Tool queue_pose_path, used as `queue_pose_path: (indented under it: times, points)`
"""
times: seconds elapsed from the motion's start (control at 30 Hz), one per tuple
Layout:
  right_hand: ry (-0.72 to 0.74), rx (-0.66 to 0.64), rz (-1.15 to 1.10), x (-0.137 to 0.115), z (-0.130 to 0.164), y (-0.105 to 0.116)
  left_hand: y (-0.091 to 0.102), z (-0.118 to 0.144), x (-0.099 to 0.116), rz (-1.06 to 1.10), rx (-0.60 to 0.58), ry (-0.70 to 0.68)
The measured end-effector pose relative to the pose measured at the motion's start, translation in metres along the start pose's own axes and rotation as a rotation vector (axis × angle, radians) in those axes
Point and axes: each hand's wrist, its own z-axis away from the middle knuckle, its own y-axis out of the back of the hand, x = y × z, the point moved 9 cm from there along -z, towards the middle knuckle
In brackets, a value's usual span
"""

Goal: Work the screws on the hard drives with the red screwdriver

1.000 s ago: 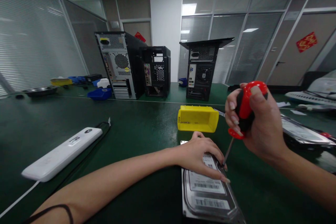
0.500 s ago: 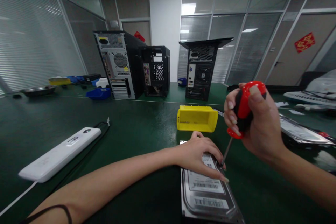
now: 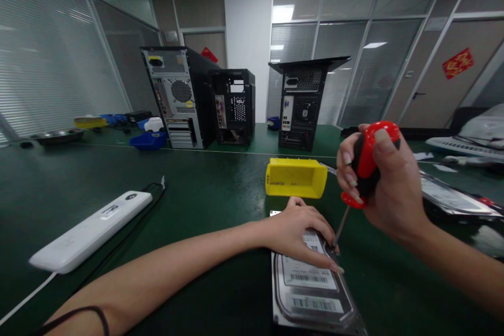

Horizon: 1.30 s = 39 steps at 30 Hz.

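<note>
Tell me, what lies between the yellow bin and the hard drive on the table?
In the head view, only the left hand, pressing on the hard drive, and bare green table lie before the yellow bin.

hard drive [image 3: 313, 289]: silver, labelled, flat on green table | screwdriver [image 3: 362, 170]: red-black handle, tilted, tip on drive's corner
</note>
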Motion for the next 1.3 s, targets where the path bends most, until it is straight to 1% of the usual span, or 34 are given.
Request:
queue_pose_path:
  times: [0.5,0.7,0.9,1.17,1.3]
  points:
    - [0.001,0.007,0.003,-0.0003,0.0001,-0.0005,0.001,0.0002,0.0021,-0.01,0.013,-0.028]
    - [-0.004,0.012,-0.006,0.0007,-0.0001,0.0008,0.0003,-0.0004,0.0008,0.003,0.009,0.001]
    - [0.0,0.018,-0.001,0.0007,0.0002,0.0013,0.0005,0.0002,0.0021,0.006,0.024,-0.016]
    - [0.001,0.045,0.012,0.001,-0.0007,0.0041,0.0003,0.0003,-0.0007,-0.004,-0.004,0.036]
    - [-0.029,0.03,-0.009,0.0016,0.0013,0.0036,-0.0012,0.0006,-0.0039,0.002,-0.013,0.055]
